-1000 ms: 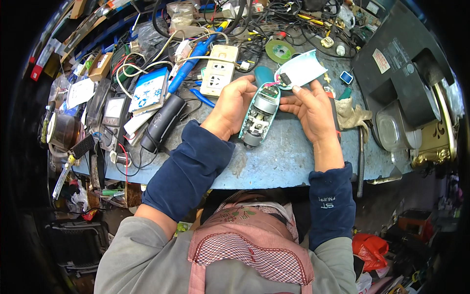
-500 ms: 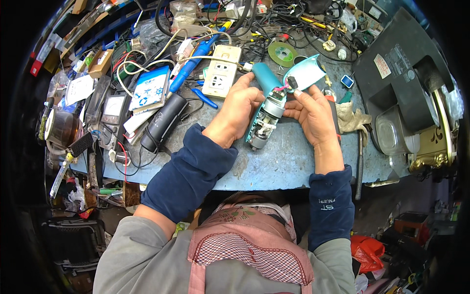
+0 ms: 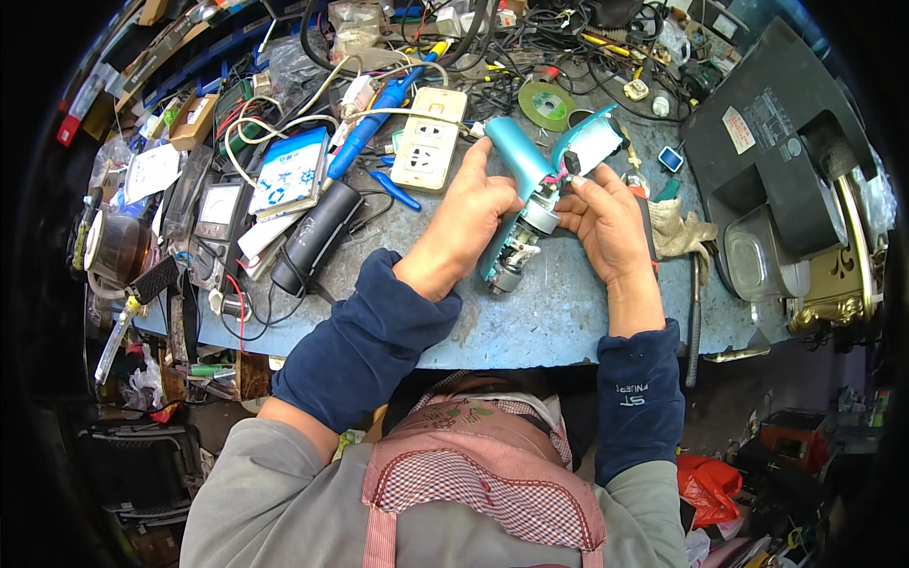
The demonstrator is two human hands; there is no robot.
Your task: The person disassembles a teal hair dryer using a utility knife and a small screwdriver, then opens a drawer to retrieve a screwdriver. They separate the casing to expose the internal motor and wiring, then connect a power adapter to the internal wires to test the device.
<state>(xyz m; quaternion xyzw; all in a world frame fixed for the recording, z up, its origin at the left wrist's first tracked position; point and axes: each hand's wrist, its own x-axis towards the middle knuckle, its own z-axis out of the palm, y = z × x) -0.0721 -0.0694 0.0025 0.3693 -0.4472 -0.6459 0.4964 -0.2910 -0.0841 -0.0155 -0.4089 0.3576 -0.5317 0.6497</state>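
Observation:
An opened handheld appliance with a teal shell (image 3: pixel 516 156) tilts between my two hands above the bench. Its motor and white gear parts (image 3: pixel 516 251) lie bare at the lower end. My left hand (image 3: pixel 466 213) is closed round the shell from the left, index finger stretched along it. My right hand (image 3: pixel 606 213) pinches the lower end of a swung-out teal cover (image 3: pixel 592 142), thumb in front and fingers partly hidden. Pink wires and a small black part (image 3: pixel 571 163) sit at the cover's inner side, close to my right thumb.
A white power strip (image 3: pixel 429 142), a blue soldering iron (image 3: pixel 365 133) and a black cylinder (image 3: pixel 317 237) lie left. Behind is a green disc (image 3: pixel 546 105) among tangled cables. To the right are a work glove (image 3: pixel 682 232), a hammer-like handle (image 3: pixel 695 317) and a large black housing (image 3: pixel 767 123).
The appliance has turned slightly in my hands, so more of the teal shell's outside shows and less of the gear parts. The cover has tilted, and my left index finger reaches further up the shell.

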